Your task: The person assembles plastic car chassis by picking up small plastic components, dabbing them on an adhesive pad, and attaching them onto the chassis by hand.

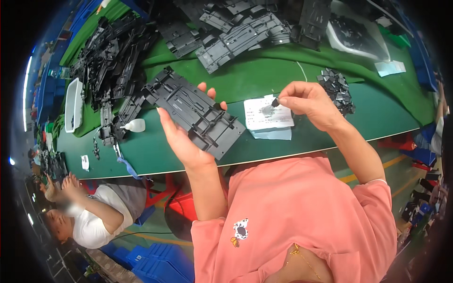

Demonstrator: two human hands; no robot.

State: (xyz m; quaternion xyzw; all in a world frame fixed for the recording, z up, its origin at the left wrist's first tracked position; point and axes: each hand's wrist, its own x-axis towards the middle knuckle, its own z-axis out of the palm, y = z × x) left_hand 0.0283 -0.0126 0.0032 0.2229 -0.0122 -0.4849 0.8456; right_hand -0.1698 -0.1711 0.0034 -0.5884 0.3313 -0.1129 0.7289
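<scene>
My left hand [181, 141] grips a long black plastic chassis [188, 106] from beneath, its ribbed, detailed face turned up and tilted above the table edge. To the right, my right hand [309, 101] pinches a small black plastic piece [276, 102] between thumb and fingertips. That piece is over a printed paper slip [257, 118] with a grey smudge or wet patch on it. A folded pale blue sheet [271, 134] lies under the slip. Beyond my right wrist sits a pile of small black pieces [337, 89].
Many black chassis parts [108, 61] are heaped at the left, with more [240, 40] at the back. A white squeeze bottle [136, 125] and a white tray [73, 106] are on the left. A white bin [361, 54] is at the back right. A person [101, 219] sits at left.
</scene>
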